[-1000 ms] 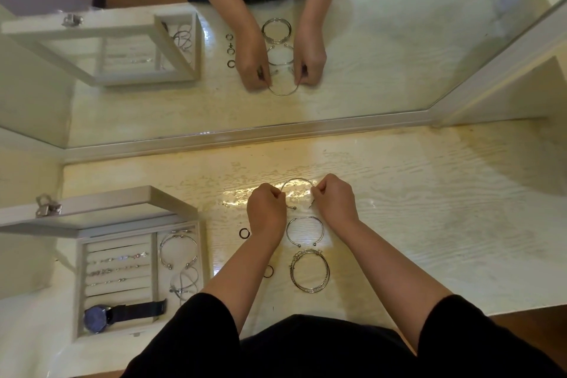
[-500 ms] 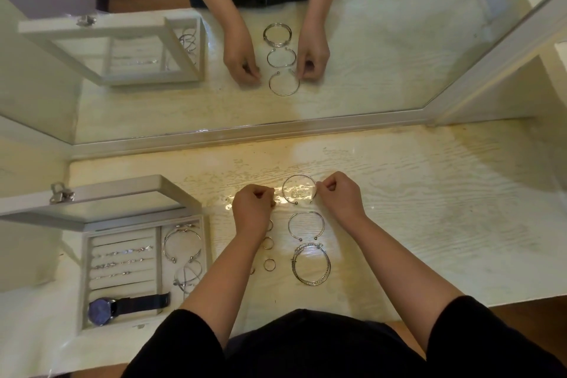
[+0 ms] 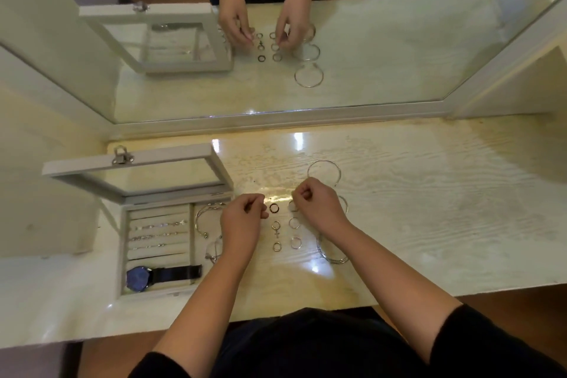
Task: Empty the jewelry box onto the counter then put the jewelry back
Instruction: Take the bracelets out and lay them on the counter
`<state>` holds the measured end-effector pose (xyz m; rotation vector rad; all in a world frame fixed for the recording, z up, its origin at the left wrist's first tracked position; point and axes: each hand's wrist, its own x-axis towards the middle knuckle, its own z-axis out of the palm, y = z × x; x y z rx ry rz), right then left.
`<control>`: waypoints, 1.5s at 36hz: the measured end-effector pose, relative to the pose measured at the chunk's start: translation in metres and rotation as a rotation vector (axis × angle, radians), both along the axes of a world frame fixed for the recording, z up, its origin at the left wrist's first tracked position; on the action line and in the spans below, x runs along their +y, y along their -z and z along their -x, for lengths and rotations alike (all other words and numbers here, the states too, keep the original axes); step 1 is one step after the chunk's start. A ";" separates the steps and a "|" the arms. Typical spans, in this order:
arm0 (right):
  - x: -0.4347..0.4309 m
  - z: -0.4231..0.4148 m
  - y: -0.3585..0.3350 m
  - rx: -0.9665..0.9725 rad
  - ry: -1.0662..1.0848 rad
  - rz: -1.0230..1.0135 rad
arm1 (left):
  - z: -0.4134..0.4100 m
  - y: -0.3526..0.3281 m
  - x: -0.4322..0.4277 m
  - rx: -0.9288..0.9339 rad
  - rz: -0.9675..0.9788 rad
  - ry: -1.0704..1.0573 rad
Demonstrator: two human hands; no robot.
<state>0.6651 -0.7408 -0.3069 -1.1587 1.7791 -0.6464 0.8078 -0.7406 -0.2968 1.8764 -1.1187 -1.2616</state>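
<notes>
The open jewelry box (image 3: pixel 122 242) sits at the left of the counter. It holds a blue-faced watch (image 3: pixel 139 279), three chains (image 3: pixel 156 225) and bangles (image 3: pixel 202 216). Several small rings lie in two columns on the counter, among them a dark ring (image 3: pixel 274 208) and a ring with a cross (image 3: pixel 276 227). My left hand (image 3: pixel 242 224) hovers left of them with its fingers curled and nothing seen in them. My right hand (image 3: pixel 319 205) pinches the far ring of the right column (image 3: pixel 293 207). A thin bangle (image 3: pixel 323 172) lies beyond it, with stacked bangles (image 3: pixel 333 256) under my right forearm.
The box's glass lid (image 3: pixel 138 172) stands open toward the mirror (image 3: pixel 368 49), which fills the back wall and reflects my hands and the jewelry. A side wall (image 3: pixel 521 77) closes off the right. The counter's front edge (image 3: pixel 460 291) runs just before my body.
Both hands let go of the thin bangle, which now lies on the counter, and moved left and nearer to the rings. The view shifted right.
</notes>
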 end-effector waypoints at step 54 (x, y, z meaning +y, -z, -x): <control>0.012 -0.134 0.005 0.712 -0.655 0.044 | -0.130 0.011 0.028 -0.178 -0.123 0.107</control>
